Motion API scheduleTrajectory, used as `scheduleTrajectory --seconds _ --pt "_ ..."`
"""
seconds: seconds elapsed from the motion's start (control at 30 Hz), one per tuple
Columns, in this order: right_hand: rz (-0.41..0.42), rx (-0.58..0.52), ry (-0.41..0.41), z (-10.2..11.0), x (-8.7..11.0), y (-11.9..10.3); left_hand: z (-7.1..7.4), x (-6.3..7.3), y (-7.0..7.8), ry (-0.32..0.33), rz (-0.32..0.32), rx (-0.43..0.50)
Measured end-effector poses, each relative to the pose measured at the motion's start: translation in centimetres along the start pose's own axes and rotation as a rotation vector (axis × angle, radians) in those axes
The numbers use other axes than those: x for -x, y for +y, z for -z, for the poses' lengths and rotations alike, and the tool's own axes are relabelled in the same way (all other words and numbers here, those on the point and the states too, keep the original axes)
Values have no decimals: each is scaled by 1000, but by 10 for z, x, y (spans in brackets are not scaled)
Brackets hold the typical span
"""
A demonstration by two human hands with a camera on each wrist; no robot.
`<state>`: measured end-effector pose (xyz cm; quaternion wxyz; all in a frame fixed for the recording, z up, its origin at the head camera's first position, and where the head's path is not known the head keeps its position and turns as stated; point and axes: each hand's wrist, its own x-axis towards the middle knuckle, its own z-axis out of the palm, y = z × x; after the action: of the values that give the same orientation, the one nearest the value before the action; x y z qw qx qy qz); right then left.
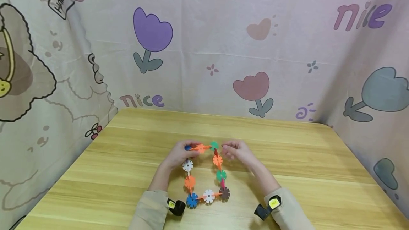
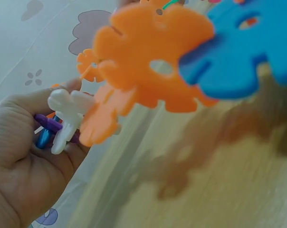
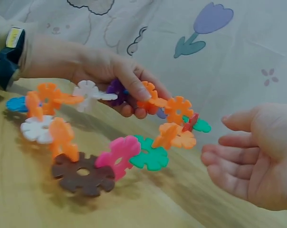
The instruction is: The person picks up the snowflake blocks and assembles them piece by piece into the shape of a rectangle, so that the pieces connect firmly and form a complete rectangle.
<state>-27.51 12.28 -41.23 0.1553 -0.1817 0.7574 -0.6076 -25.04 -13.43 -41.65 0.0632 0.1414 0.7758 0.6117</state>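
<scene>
A closed, roughly rectangular ring of slotted snowflake discs [image 1: 209,196] is linked edge to edge in orange, white, blue, green, pink, purple and brown. My left hand [image 1: 177,154] grips its far left corner, thumb and fingers around the blue, purple and orange discs there. Seen from the left wrist, the left hand [image 2: 24,156] partly hides those pieces. My right hand [image 1: 239,152] is just right of the far right corner, apart from the green disc [image 1: 214,146]. The right wrist view shows this hand [image 3: 262,159] with loosely bent fingers holding nothing. The brown disc [image 3: 84,173] forms the near right corner.
A light wood-grain table [image 1: 303,173] lies beneath the ring. Behind it and at both sides hangs a printed cloth [image 1: 204,27] with tulips and lettering. A black strapped device [image 1: 176,207] sits on the left wrist, another [image 1: 267,207] on the right.
</scene>
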Motion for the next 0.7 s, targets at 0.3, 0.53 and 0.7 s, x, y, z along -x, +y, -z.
scheduleTrajectory --seconds 0.3,0.53,0.7 --pt "-64 81 -213 1 28 3 1 0 5 24 18 24" --pt "-104 108 -270 -9 49 1 2 2 8 38 5 38" --pt "-78 80 -290 -17 54 1 4 0 0 82 3 41"
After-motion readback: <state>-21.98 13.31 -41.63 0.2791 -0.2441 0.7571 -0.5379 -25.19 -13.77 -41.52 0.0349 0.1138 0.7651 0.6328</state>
